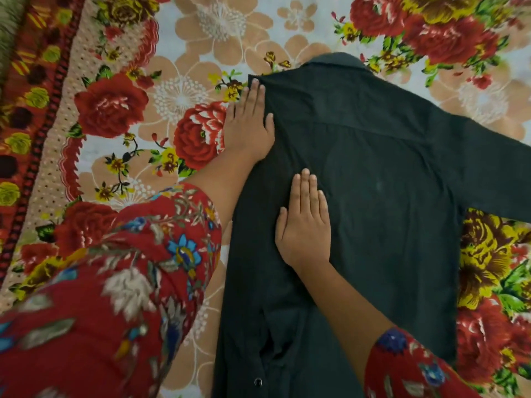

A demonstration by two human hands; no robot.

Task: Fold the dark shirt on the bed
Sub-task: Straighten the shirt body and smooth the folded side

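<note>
From the head camera, the dark shirt lies spread flat on the bed, which is covered in a sheet printed with large red, tan and yellow flowers. The collar points away from the person, and one long shirt sleeve stretches out to the right edge of the picture. The left hand lies flat, fingers straight and together. It presses at the shirt's upper left corner, with the thumb on the cloth and the palm half on the sheet beside it. The right hand also lies flat with straight fingers, resting on the middle of the shirt and gripping nothing. Its forearm crosses the lower part of the shirt and hides the cloth beneath. Close by at the lower left, a red floral sleeve covers much of the sheet. Near the bottom edge the cloth bunches into folds, and a small dark button shows there. A red patterned border runs along the sheet at the far left.
</note>
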